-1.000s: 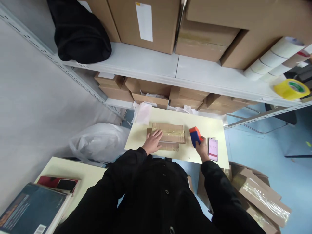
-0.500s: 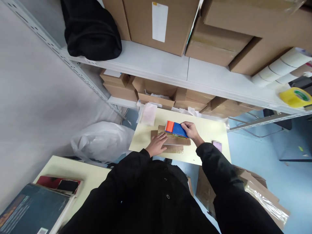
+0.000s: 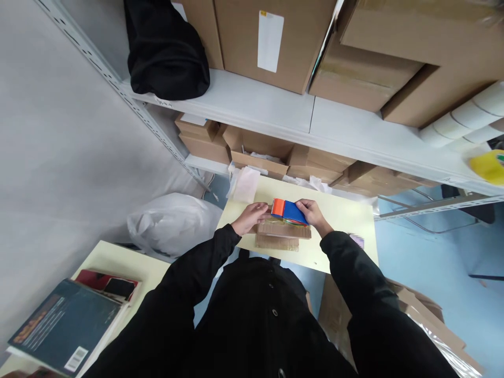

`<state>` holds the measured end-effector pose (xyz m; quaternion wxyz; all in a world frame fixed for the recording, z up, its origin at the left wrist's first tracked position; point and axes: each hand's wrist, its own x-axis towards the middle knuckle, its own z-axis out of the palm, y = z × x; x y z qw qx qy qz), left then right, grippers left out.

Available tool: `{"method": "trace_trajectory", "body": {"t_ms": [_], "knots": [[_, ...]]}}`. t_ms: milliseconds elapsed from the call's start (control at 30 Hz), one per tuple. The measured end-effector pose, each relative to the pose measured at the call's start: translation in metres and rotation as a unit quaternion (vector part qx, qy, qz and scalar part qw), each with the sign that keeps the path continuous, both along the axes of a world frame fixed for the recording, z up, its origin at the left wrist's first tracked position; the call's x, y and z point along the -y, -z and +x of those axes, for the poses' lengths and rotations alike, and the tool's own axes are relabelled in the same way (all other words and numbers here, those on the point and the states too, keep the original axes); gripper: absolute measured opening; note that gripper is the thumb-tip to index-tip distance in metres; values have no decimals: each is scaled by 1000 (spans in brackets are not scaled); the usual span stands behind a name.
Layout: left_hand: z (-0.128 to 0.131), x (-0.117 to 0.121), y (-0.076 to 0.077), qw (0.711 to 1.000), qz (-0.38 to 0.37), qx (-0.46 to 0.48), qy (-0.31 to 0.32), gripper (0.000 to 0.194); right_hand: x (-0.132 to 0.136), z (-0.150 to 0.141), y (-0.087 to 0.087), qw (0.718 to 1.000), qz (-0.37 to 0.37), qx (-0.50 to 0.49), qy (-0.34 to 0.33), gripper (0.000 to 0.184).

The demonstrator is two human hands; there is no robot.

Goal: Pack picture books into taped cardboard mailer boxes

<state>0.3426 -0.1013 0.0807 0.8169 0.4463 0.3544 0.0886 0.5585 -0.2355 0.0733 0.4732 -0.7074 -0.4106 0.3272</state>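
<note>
My right hand is closed round a blue and orange tape dispenser, held just above the table. Its orange end, with a toothed edge, points left. Close to that edge is my left hand, fingers drawn together as in a pinch; what lies between them is too small to make out. Under the dispenser lies a flat brown cardboard package, with another cardboard piece on its near side. Part of the package is hidden by the dispenser and my left hand.
The pale yellow table bears a white paper at its far left corner and a blurred pinkish item at right. Boxes fill the shelf ahead. A white plastic bag and a side table with books are at left.
My left hand has lifted off the cardboard and moved up and left, to the dispenser's toothed end, its fingers now closing together. The right hand keeps its hold on the dispenser. The view has shifted slightly.
</note>
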Motion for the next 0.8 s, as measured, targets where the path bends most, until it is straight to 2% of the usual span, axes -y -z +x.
{"method": "trace_trajectory", "body": {"t_ms": [100, 200, 433, 667, 800], "knots": [[6, -1, -7, 1000, -18, 1, -8, 42, 0, 0, 0, 1000, -3, 3, -5, 48], [8, 3, -6, 999, -28, -1, -30, 39, 0, 1, 0, 1000, -3, 6, -8, 48], [13, 10, 4, 992, -105, 40, -60, 27, 1, 4, 1, 1000, -5, 5, -19, 48], [23, 14, 18, 980, -182, 58, -59, 22, 2, 7, 0, 999, -6, 19, -40, 51], [27, 16, 29, 980, -177, 60, -63, 22, 3, 8, 0, 999, -5, 12, -43, 51]]}}
